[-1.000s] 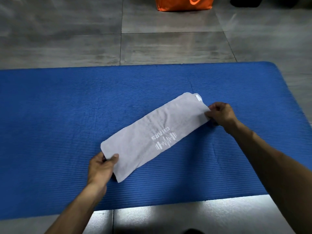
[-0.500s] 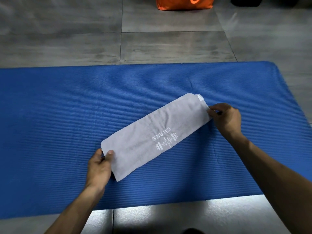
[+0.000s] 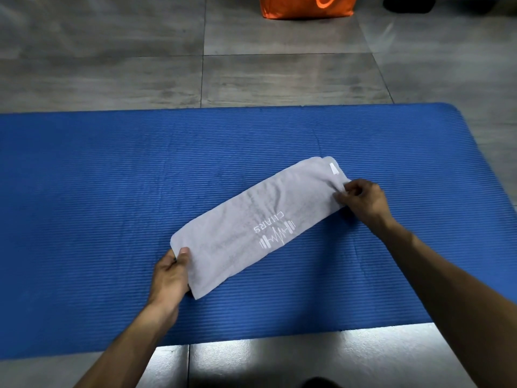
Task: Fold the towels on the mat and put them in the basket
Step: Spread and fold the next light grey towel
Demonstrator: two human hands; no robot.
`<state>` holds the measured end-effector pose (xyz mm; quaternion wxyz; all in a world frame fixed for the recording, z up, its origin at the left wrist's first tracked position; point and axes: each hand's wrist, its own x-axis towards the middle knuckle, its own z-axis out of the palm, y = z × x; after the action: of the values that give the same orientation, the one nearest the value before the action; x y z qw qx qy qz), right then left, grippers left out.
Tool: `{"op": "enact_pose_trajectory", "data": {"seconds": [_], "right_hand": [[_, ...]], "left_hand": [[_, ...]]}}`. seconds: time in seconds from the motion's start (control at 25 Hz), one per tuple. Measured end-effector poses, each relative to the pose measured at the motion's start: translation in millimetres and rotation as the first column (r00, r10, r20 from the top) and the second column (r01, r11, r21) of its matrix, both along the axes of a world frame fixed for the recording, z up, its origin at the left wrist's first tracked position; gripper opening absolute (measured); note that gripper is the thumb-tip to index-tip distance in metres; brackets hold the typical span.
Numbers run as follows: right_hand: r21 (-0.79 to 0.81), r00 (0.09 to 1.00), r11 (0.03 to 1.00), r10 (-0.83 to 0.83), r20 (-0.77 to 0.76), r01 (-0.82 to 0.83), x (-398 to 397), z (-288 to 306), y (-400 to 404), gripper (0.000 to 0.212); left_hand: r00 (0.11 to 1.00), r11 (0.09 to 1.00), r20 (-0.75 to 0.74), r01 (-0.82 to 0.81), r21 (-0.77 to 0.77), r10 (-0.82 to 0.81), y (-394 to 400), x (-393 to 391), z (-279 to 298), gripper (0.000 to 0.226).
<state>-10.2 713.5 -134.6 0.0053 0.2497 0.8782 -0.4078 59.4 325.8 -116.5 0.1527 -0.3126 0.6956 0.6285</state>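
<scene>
- A blue mat (image 3: 112, 219) lies on grey floor tiles.
- Left hand (image 3: 170, 275) pinches the towel's (image 3: 251, 219) near end; right hand (image 3: 363, 200) pinches its far end.
- The towel lies flat mid-mat, likely soft and light; corners look best for holding.

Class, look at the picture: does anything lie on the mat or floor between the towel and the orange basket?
Nothing visible: bare blue mat and grey floor separate the grey towel from the orange basket.

Sharp, evenly lit; glare on the near floor (image 3: 251, 357), wide-angle edge bending.
</scene>
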Motion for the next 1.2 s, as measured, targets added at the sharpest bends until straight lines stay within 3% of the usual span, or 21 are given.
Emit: {"op": "enact_pose_trajectory", "data": {"seconds": [0.24, 0.36, 0.48, 0.56, 0.6, 0.64, 0.68, 0.72, 0.8, 0.88, 1.0, 1.08, 1.2], "right_hand": [[-0.231, 0.978, 0.950, -0.209, 0.023, 0.208, -4.0, 5.3, 18.1, 0.014], [-0.151, 0.993, 0.984, -0.083, 0.083, 0.095, -5.4, 7.9, 19.2, 0.018], [-0.044, 0.996, 0.999, 0.017, 0.088, -0.013, -18.6, 10.0, 11.2, 0.033], [0.067, 0.995, 0.997, 0.020, 0.093, -0.026, -27.3, 6.9, 9.6, 0.030], [0.140, 0.995, 0.990, -0.008, 0.098, -0.006, -29.3, 6.7, 7.8, 0.025], [0.241, 0.995, 0.970, -0.044, 0.087, 0.022, -28.2, 7.0, 4.0, 0.022], [0.362, 0.998, 0.931, -0.054, 0.042, 0.035, -25.5, 7.3, -1.4, 0.024], [0.484, 1.000, 0.875, -0.004, -0.029, 0.017, -21.4, 6.3, -11.0, 0.030], [0.613, 0.961, 0.781, 0.246, -0.129, -0.117, -8.9, -0.9, -46.5, 0.040], [0.613, 0.890, 0.716, 0.453, -0.042, -0.336, 6.0, -15.5, -88.0, 0.052], [0.508, 0.871, 0.714, 0.453, 0.187, -0.481, 13.2, -38.3, -102.9, 0.067], [0.503, 0.896, 0.741, 0.382, 0.228, -0.444, 1.6, -43.4, -76.8, 0.069], [0.545, 0.906, 0.724, 0.315, 0.285, -0.423, -16.8, -38.3, -42.5, 0.066]], "left_hand": [[0.999, 0.999, 0.003, -0.044, 0.020, 0.044, -1.0, 1.1, -5.0, 0.022], [1.000, 1.000, -0.025, 0.012, 0.007, -0.012, -1.2, 2.5, -3.7, 0.019], [0.990, 0.964, -0.018, 0.129, -0.234, -0.137, -2.1, 2.8, -6.6, 0.039], [0.978, 0.908, -0.011, 0.189, -0.375, -0.208, -3.9, 3.6, -6.9, 0.051], [0.968, 0.854, -0.023, 0.208, -0.477, -0.249, -5.2, 4.9, -7.7, 0.057], [0.944, 0.745, -0.046, 0.228, -0.627, -0.328, -5.5, 5.5, -8.8, 0.064], [0.894, 0.579, -0.045, 0.249, -0.776, -0.446, -4.1, 5.6, -9.7, 0.069], [0.820, 0.416, -0.032, 0.255, -0.873, -0.571, -2.1, 5.2, -12.6, 0.069], [0.633, 0.208, 0.056, 0.335, -0.919, -0.772, 1.1, 3.0, -18.5, 0.062], [0.508, 0.089, 0.158, 0.428, -0.900, -0.847, -1.2, 1.8, -32.2, 0.058], [0.466, -0.022, 0.292, 0.502, -0.865, -0.835, -13.3, 4.5, -51.9, 0.060], [0.460, 0.006, 0.274, 0.520, -0.854, -0.845, -15.7, 0.9, -49.7, 0.061], [0.521, 0.236, 0.124, 0.570, -0.787, -0.845, -15.6, -15.0, -33.4, 0.059]]}}
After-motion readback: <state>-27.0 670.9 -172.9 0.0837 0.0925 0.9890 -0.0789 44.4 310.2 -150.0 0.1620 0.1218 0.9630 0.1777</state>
